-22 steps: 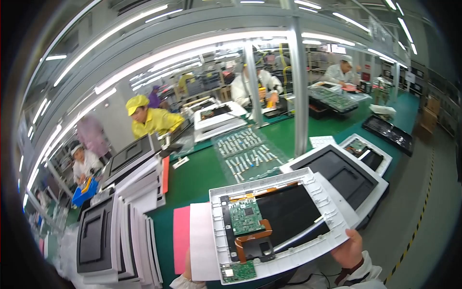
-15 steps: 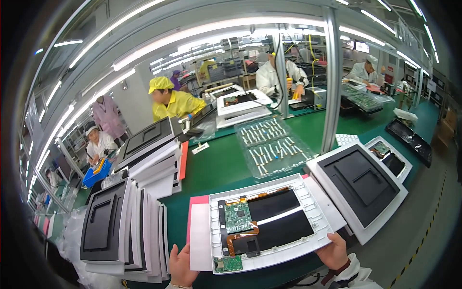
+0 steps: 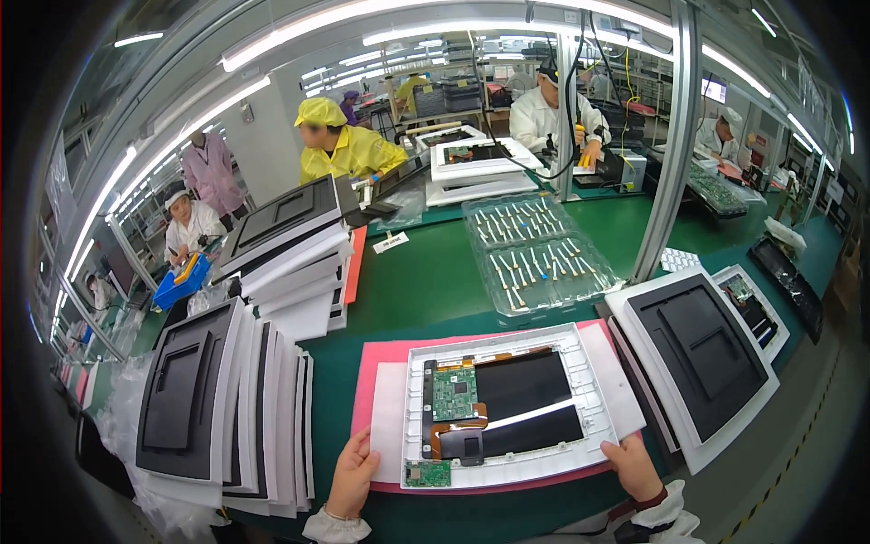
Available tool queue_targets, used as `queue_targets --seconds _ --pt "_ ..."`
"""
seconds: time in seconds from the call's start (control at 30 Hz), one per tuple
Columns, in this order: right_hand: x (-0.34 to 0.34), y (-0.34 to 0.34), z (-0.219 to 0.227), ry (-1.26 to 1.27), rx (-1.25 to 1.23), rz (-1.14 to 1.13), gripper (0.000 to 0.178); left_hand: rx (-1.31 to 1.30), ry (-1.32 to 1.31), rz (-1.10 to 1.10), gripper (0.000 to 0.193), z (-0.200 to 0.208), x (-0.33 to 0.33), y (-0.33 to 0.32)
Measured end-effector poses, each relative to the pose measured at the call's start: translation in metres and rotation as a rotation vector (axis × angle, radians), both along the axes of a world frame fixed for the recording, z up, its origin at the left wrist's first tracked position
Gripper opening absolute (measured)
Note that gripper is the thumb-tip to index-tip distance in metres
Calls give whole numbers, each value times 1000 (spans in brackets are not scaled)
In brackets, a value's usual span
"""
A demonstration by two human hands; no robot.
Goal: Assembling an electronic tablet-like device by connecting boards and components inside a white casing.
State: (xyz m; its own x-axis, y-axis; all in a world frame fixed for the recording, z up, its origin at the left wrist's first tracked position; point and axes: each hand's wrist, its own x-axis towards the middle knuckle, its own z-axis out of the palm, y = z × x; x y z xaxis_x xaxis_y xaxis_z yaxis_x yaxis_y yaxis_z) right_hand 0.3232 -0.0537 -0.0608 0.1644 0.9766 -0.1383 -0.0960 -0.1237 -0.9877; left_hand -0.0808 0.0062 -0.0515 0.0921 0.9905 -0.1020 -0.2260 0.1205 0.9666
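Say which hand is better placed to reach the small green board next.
Probably the left hand: it is nearer the small green board. The right hand is at the opposite lower corner of the white frame.

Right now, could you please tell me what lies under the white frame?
White sheeting shows left and right of the frame, with a pink sheet beneath; the middle is covered, so unseen.

- You are in an electronics assembly workshop
- Your green workbench (image 3: 408,290) carries circuit boards (image 3: 453,394) and a clear parts tray (image 3: 526,247)
- Around you, co-workers (image 3: 349,159) in caps and smocks work under tube lights (image 3: 281,38)
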Motion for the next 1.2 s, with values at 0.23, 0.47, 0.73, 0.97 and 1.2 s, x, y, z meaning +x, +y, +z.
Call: queue_targets --seconds 0.23,0.47,0.73,0.97,1.2 --pt "19 -8 14 -751 135 -386 23 106 428 180 54 4 -6 -4" --pt "23 -16 4 -900 223 -342 40 100 541 183 61 -7 -12 -16" --pt "34 -17 5 -1009 294 -153 69 115 971 37 76 9 -4 -58" --pt "32 -20 9 -1177 273 -38 89 330 1224 -297 113 22 30 -61" --pt "27 -19 0 -1152 234 -112 87 456 1340 -155 105 7 29 -58"
